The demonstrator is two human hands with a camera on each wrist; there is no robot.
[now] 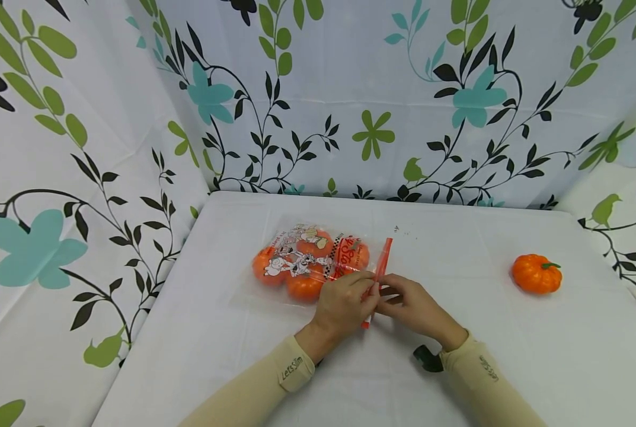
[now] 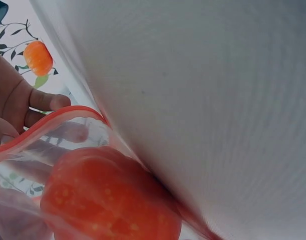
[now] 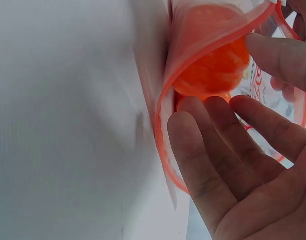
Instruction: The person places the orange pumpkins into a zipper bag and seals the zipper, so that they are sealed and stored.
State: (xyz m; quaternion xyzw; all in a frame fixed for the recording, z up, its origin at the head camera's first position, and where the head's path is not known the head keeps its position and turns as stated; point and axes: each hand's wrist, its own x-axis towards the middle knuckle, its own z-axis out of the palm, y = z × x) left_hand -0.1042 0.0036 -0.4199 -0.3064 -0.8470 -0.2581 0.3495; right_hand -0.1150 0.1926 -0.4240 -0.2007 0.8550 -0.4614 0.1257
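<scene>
A clear zip bag [image 1: 283,267] with a red zip strip and printed cartoon figures lies on the table, with several small orange pumpkins [image 1: 304,289] inside. My left hand [image 1: 344,305] pinches the red-edged mouth at the bag's right end. Just right of it, my right hand [image 1: 411,305] is at the opening. The right wrist view shows the mouth [image 3: 162,135] spread apart, with the right fingers [image 3: 195,160] extended into it, in front of a pumpkin [image 3: 213,70]. Whether they touch that pumpkin I cannot tell. Through the clear side in the left wrist view, a pumpkin [image 2: 110,200] shows close up.
A single small orange pumpkin [image 1: 536,274] with a green stem stands at the right of the white-covered table [image 1: 456,237]. A dark object [image 1: 427,359] is by the right wrist. Leaf-patterned curtains [image 1: 318,89] surround the table's back and sides.
</scene>
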